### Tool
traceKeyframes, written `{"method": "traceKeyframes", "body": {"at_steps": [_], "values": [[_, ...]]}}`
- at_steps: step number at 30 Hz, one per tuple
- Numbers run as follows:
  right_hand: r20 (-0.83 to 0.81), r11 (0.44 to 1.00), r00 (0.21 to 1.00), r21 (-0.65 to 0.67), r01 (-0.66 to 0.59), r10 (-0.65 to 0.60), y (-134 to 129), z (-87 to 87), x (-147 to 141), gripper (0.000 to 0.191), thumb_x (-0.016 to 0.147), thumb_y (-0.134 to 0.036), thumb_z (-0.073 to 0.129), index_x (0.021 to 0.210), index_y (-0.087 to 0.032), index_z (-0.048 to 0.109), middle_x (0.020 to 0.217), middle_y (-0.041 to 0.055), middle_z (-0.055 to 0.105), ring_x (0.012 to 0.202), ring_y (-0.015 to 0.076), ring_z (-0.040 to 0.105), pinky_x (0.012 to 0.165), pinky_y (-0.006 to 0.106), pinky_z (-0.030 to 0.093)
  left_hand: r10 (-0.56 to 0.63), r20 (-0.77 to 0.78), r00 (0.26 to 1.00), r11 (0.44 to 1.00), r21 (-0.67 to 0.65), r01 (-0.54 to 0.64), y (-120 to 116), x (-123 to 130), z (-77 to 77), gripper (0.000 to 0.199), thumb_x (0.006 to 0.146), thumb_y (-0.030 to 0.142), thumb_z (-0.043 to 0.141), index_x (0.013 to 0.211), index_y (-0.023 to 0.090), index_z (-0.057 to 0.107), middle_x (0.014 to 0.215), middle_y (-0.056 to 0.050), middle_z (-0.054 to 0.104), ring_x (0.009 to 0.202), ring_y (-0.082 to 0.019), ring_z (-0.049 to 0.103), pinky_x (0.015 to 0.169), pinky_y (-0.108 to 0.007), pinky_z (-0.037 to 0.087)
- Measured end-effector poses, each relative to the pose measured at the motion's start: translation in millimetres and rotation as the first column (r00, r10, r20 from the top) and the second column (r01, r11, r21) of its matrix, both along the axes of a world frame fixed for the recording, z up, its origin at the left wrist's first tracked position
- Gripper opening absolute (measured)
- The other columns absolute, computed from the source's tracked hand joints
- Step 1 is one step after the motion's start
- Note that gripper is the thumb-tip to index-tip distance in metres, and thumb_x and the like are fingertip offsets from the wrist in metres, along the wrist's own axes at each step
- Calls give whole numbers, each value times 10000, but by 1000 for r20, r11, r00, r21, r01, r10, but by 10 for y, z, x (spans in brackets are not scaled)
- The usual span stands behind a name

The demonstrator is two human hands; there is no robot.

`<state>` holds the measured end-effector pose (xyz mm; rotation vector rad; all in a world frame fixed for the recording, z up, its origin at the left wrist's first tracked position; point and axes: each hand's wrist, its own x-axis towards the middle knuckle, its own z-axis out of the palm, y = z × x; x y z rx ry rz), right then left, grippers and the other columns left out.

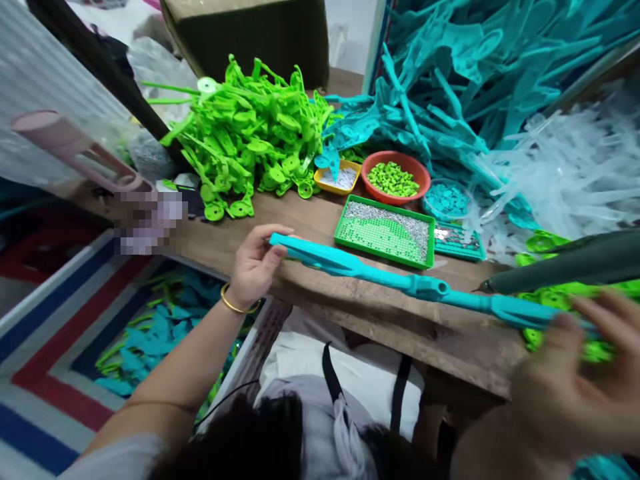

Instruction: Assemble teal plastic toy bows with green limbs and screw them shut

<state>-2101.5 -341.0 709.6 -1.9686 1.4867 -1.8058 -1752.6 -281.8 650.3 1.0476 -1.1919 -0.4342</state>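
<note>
I hold a long teal plastic piece (380,277) level over the wooden table's (380,320) front edge. My left hand (255,263), with a gold bangle on the wrist, pinches its left end. My right hand (575,380), blurred at the lower right, closes on its right end, fingers partly spread. A dark green power screwdriver (565,263) lies above my right hand, its tip pointing at the teal piece near the middle joint.
A heap of lime green parts (245,133) lies at the back, teal parts (450,87) and clear parts (565,167) to the right. A green tray of screws (385,230), orange bowl (395,177) and yellow dish (340,179) stand mid-table. A striped bag with parts (150,327) sits lower left.
</note>
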Motion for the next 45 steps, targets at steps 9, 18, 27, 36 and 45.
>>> {"method": "traceKeyframes", "body": {"at_steps": [9, 18, 27, 36, 45], "values": [[-292, 720, 675, 78, -689, 678, -133, -240, 1263, 183, 936, -258, 584, 1058, -178, 693, 1012, 79, 762, 960, 191, 707, 902, 369, 541, -47, 62, 997, 997, 69, 42, 86, -328, 53, 261, 898, 354, 631, 1115, 210, 629, 1034, -75, 715, 932, -195, 706, 809, -295, 571], [-414, 710, 588, 265, -652, 694, -221, -204, 1233, 379, 974, -415, 487, 1207, -150, 627, 1181, 125, 708, 1072, 236, 665, 882, 365, 514, -152, 449, 880, 979, 192, 71, -39, -63, 78, 487, 849, 453, 667, 1237, 163, 612, 1150, -121, 708, 1062, -235, 673, 954, -328, 513], [-271, 719, 690, 464, -517, 671, -329, 246, 1070, 412, 1017, -487, 302, 907, -226, 601, 722, 0, 621, 649, 141, 561, 581, 269, 344, -115, -155, 981, 985, 111, 132, -91, -689, 136, 302, 958, 469, 495, 950, 214, 657, 844, -22, 708, 753, -139, 676, 720, -266, 545], [-73, 487, 600, 665, -566, 797, -399, 328, 1089, 421, 1000, -501, 350, 704, -213, 437, 640, -27, 477, 599, 115, 411, 563, 274, 253, -181, 760, 625, 981, 97, 167, -398, -238, 963, 238, 800, 429, 725, 904, 218, 686, 891, -44, 727, 856, -187, 667, 811, -318, 497], [-181, 553, 586, 626, -550, 790, -400, 263, 1104, 413, 1008, -459, 339, 689, -218, 444, 637, -16, 515, 594, 126, 445, 559, 275, 296, -244, 785, 569, 970, 197, 144, -449, -267, 989, 338, 797, 585, 646, 761, 250, 675, 743, -17, 682, 768, -213, 647, 877, -407, 477]]}}
